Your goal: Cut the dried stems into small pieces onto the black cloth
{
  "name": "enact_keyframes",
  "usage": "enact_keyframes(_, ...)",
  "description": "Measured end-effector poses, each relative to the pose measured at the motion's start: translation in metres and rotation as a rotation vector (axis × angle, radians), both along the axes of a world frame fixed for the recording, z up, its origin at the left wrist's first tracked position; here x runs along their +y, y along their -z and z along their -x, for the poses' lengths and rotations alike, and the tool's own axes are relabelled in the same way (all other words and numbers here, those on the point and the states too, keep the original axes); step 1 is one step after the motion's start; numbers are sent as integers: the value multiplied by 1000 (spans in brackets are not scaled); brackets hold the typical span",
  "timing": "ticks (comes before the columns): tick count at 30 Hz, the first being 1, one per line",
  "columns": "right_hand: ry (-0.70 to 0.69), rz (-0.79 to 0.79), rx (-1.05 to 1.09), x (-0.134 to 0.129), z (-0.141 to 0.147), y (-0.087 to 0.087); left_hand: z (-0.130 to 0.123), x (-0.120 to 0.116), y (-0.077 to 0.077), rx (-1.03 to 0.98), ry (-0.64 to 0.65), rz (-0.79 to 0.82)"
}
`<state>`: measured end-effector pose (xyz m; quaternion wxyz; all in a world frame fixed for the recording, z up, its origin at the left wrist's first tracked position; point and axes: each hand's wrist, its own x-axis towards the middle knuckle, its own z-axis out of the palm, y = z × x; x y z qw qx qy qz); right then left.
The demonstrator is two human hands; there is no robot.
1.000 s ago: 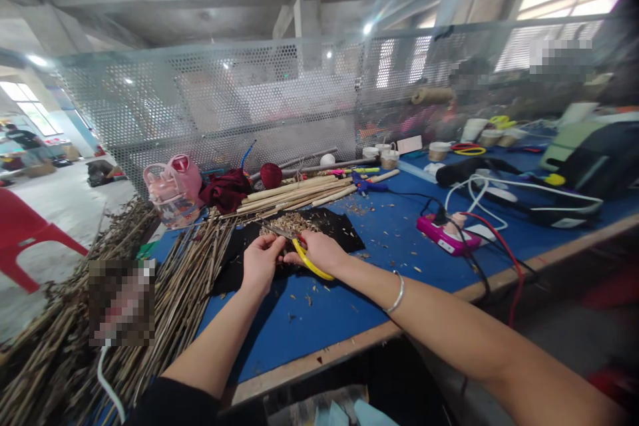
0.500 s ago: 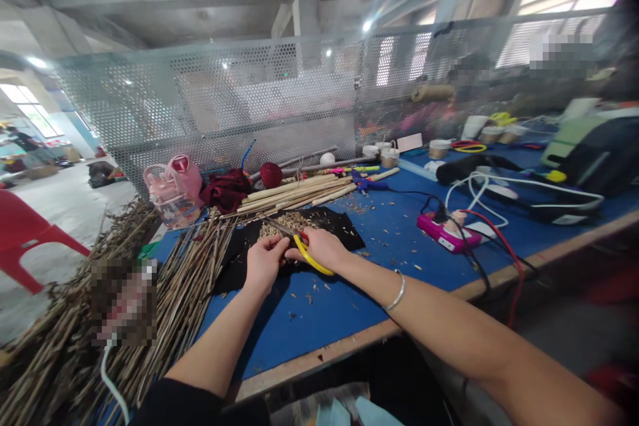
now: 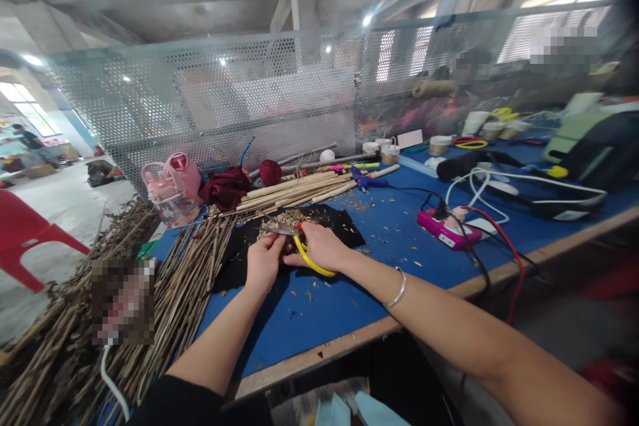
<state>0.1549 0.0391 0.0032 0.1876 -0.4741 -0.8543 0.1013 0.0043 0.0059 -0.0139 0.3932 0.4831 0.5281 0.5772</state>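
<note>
My right hand (image 3: 319, 245) is closed around a pair of scissors (image 3: 305, 254) with yellow handles. The metal blades point left, spread a little apart, over a pile of cut plant pieces (image 3: 292, 218). Close beside the blades, my left hand (image 3: 263, 259) is closed in a pinch. What it pinches is too small and hidden to make out. Both hands are above a black cloth (image 3: 344, 226) on the blue tabletop (image 3: 319, 319), and the pile lies on that cloth.
Dry stalks (image 3: 174, 293) lie along the left. Behind the cloth are pale sticks (image 3: 299, 188), dark red yarn (image 3: 270, 173) and a blue glue gun (image 3: 368, 180). A pink power strip (image 3: 446, 229) with cords sits at right. A perforated metal screen (image 3: 229, 100) stands behind.
The scissor blades have spread apart and now lie flatter, pointing more to the left. Both hands stay in nearly the same place.
</note>
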Motion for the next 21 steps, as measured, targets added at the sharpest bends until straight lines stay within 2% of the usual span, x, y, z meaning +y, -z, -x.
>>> enact_keyframes(5,5,-45,-15,-2,2,-3,-4,-5,-5,123,-6,-96)
enact_keyframes(12,44,-7,-50,1,2,-1,-5,-8,-6,203,-78,-98)
enact_keyframes(17,59,5,-79,4,2,1,-5,-7,-7,163,-82,-80)
enact_keyframes(21,90,44,-82,5,3,0,-4,-4,-3,83,-27,-38)
